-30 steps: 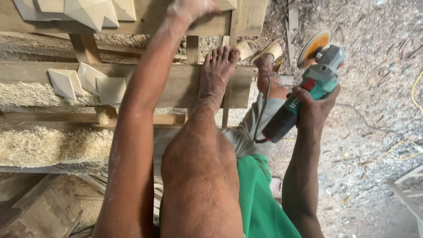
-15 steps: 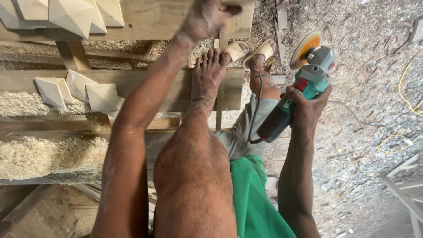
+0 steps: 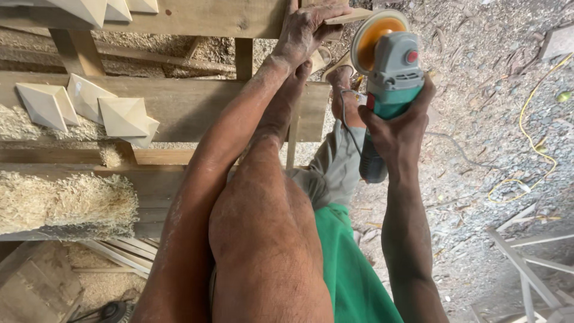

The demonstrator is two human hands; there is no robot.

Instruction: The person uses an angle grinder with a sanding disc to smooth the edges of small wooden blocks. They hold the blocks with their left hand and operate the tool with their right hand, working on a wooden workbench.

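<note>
Here, above a rough timber bench (image 3: 179,107) strewn with shavings, the right hand (image 3: 394,128) grips a green angle grinder (image 3: 388,84), its orange disc (image 3: 373,36) beside a thin wood piece (image 3: 347,17). The left hand (image 3: 305,30) pinches that piece at the bench's far edge. Fingers and a bare foot sit near the disc; a slip or kickback could cut them.
</note>
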